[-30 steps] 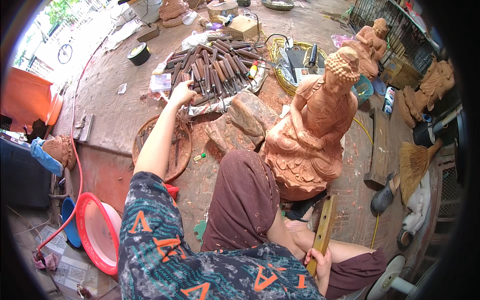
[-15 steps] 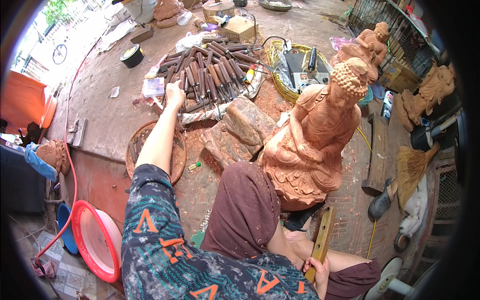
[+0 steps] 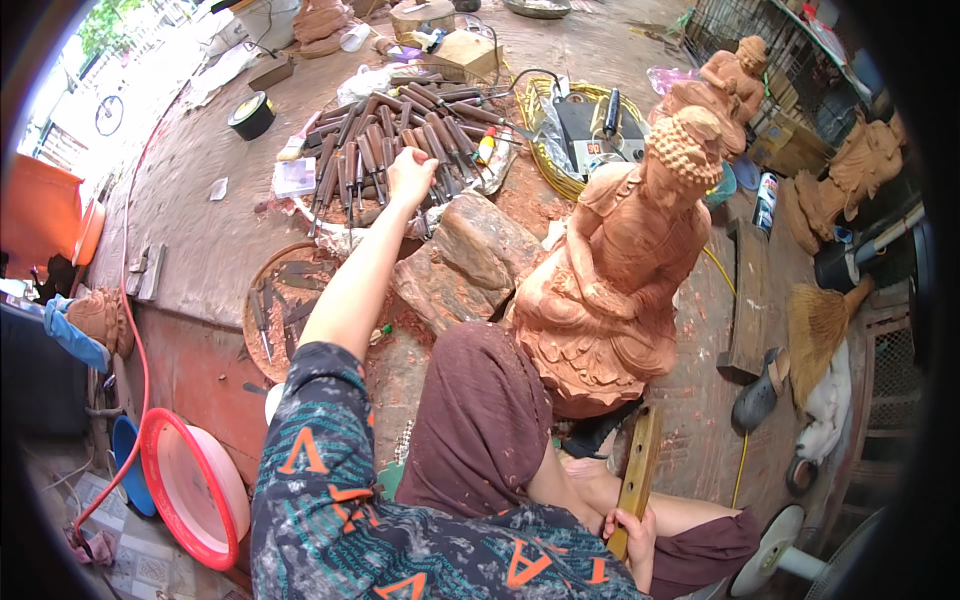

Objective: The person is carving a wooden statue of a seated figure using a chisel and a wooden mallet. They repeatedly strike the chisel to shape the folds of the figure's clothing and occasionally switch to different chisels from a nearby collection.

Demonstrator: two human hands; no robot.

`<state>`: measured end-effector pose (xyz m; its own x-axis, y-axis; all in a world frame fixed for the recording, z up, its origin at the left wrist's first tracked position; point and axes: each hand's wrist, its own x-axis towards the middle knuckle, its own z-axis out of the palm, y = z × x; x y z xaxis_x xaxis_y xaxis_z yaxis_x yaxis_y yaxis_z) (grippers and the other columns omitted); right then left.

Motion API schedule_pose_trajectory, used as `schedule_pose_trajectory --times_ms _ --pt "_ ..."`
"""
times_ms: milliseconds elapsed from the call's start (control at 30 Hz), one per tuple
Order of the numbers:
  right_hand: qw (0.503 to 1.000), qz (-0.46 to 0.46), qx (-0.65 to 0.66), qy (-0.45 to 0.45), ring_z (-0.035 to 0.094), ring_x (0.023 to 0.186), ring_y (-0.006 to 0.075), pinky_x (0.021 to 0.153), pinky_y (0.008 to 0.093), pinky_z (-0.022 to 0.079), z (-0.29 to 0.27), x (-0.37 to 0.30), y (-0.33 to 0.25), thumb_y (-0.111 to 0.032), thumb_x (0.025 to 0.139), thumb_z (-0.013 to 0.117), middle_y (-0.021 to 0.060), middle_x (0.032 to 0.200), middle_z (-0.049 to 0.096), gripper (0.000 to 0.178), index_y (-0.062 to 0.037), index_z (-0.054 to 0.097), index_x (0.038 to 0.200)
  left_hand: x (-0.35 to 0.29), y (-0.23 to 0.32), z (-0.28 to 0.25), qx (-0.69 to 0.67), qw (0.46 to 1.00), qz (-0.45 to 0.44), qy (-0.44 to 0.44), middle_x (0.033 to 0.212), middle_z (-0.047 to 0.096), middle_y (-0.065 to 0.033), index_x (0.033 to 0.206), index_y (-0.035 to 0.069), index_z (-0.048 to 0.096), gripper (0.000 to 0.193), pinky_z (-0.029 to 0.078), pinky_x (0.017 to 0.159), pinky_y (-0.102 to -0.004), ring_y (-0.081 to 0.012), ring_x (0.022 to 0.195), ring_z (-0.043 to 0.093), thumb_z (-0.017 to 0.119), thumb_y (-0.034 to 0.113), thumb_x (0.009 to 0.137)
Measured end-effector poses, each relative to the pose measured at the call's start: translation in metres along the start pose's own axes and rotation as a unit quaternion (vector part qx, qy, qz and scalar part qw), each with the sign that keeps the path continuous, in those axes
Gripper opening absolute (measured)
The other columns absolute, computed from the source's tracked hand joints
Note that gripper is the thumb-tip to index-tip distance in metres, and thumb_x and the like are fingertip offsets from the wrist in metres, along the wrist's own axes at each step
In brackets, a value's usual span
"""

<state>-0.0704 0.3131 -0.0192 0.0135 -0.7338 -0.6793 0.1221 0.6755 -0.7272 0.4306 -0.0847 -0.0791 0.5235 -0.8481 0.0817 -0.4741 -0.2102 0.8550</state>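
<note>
My left hand (image 3: 410,178) is stretched over a big pile of wood-carving chisels (image 3: 365,150) with brown wooden handles. Its fingers are curled down among the handles, and what they hold, if anything, is hidden. At the bottom right, my right hand (image 3: 634,533) is wrapped round the lower end of a flat, yellowish wooden bar (image 3: 638,470) with dark hollows along it. The bar stands tilted by my bare leg. In front of my knees a reddish carved wooden seated statue (image 3: 630,260) stands upright; neither hand touches it.
Rough wood blocks (image 3: 470,260) lie between the chisels and the statue. A round tray (image 3: 262,345) of blades sits below my left forearm. Behind are a control box (image 3: 590,135) and coiled yellow hose (image 3: 540,150). A red-rimmed basin (image 3: 195,490) is left, a straw broom (image 3: 822,325) right.
My left hand has moved right across the chisel pile, from its left edge to nearer its middle. More of the blade tray shows. My right hand still holds the wooden bar.
</note>
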Motion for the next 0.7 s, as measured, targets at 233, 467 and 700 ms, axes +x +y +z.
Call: schedule_pose_trajectory --times_ms 233,467,700 --pt "0.997 0.032 0.064 -0.005 0.055 0.052 0.0151 0.044 0.0289 0.047 0.007 -0.006 -0.007 -0.008 0.083 0.060 0.0093 0.067 0.057 0.019 -0.0013 0.048 0.097 0.052 -0.006 0.001 -0.109 0.982 -0.138 -0.060 0.087 0.068 -0.0151 0.093 -0.004 0.064 0.033 0.054 0.068 -0.0338 -0.0225 0.074 0.066 0.077 0.017 0.071" --pt "0.999 0.009 0.049 -0.019 0.055 0.057 0.0107 0.051 0.0244 0.048 0.006 0.000 -0.006 -0.008 0.083 0.063 0.0058 0.073 0.057 0.023 -0.0018 0.050 0.100 -0.191 0.105 -0.049 -0.439 0.875 0.047 -0.198 0.097 0.061 -0.0189 0.130 -0.003 0.031 0.045 0.056 0.072 -0.0304 -0.0258 0.086 0.066 0.054 0.004 0.091" --pt "0.997 -0.021 0.078 0.006 0.055 0.059 0.0108 0.054 0.0241 0.048 0.000 -0.011 0.003 -0.010 0.083 0.063 0.0068 0.076 0.057 0.026 -0.0003 0.050 0.103 -0.323 0.122 -0.023 -0.460 0.857 0.134 -0.191 0.116 0.053 -0.0217 0.116 0.007 0.038 0.023 0.051 0.091 -0.0497 -0.0405 0.109 0.057 0.050 0.012 0.096"
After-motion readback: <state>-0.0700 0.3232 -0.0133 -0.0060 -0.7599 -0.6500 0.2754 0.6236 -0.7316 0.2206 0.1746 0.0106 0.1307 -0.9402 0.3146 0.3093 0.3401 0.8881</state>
